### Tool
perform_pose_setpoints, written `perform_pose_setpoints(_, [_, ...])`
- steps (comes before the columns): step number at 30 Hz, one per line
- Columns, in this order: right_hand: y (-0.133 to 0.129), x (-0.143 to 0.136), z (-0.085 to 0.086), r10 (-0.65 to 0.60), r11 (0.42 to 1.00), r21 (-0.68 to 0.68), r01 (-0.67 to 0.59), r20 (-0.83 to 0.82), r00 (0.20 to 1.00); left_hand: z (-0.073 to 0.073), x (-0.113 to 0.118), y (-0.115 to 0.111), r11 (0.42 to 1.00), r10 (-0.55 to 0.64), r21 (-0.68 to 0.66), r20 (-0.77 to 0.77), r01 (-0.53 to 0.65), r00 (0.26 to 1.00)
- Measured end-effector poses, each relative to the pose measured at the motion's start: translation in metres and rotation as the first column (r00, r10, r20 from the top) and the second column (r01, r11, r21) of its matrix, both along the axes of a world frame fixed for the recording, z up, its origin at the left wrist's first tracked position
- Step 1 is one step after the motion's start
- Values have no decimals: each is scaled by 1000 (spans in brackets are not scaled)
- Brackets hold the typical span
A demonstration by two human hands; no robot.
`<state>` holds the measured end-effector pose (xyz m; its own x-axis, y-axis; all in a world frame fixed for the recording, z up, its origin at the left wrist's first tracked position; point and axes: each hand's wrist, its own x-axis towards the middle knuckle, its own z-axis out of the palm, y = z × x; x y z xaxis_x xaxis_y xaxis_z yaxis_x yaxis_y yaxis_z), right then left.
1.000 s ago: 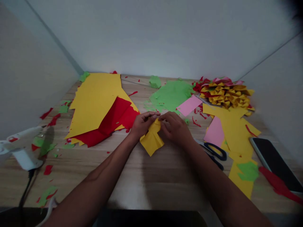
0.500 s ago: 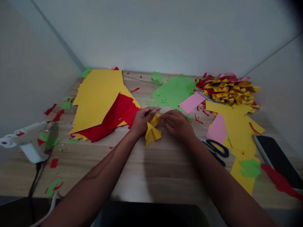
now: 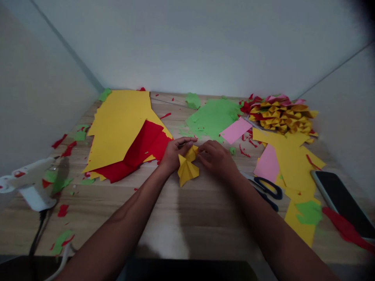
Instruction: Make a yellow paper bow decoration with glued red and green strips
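A folded yellow paper piece [image 3: 187,168], creased into pointed petal-like flaps, is held between my hands just above the wooden table. My left hand [image 3: 175,154] grips its upper left side, thumb against the paper and index finger stretched over the top. From the right, my right hand [image 3: 216,157] pinches the upper right edge with thumb and fingertips. Part of the paper is hidden behind the fingers. Beside my right forearm lie scissors [image 3: 268,187] with dark handles.
Yellow sheets [image 3: 117,128] and red paper [image 3: 143,146] lie at left, near a white glue gun [image 3: 35,183] with a cord. Green paper [image 3: 212,117], pink paper [image 3: 236,130], and a heap of folded paper pieces [image 3: 283,117] stand behind. A phone [image 3: 342,199] lies at right.
The folded yellow paper has turned slightly, its lower flaps now showing a bit wider. Both hands keep their grip on it. The whole view has shifted slightly.
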<state>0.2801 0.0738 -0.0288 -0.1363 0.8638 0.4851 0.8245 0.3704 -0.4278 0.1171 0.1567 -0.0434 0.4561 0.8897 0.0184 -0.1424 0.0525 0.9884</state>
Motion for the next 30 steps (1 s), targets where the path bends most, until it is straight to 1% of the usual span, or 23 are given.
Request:
perform_pose_setpoints(3, [1, 0, -2, 16, 1000, 15, -16, -29, 999, 4, -4, 0, 996, -93, 4, -29, 93, 995])
perform_pose_setpoints(7, [1, -1, -3, -24, 997, 72, 33, -129, 991, 12, -11, 1, 971, -229, -97, -136, 217, 964])
perform_pose_setpoints(10, [1, -1, -5, -66, 996, 50, 78, -196, 978, 14, -12, 2, 957, -267, -145, -90, 253, 959])
perform_pose_setpoints(13, [1, 0, -8, -83, 996, 11, 88, -242, 967, 13, -10, 2, 951, -276, -152, -24, 270, 961])
perform_pose_setpoints(16, [0, 0, -8, -79, 996, 10, 85, -278, 957, 10, -8, 1, 955, -273, -131, -35, 267, 961])
perform_pose_setpoints(19, [0, -1, -5, -63, 997, 31, 75, -282, 957, 8, -6, 0, 967, -238, -107, -56, 231, 970])
perform_pose_setpoints(22, [0, -1, -2, -40, 995, 77, 60, -240, 970, 8, -4, -2, 983, -172, -71, -80, 166, 982])
perform_pose_setpoints(25, [0, 0, 0, -16, 992, 119, 36, -166, 986, 9, -3, -3, 990, -129, -57, -60, 125, 990])
perform_pose_setpoints(30, [-1, 2, 2, -64, 975, 207, 75, -62, 996, 10, -2, -4, 992, -97, -86, -40, 93, 995])
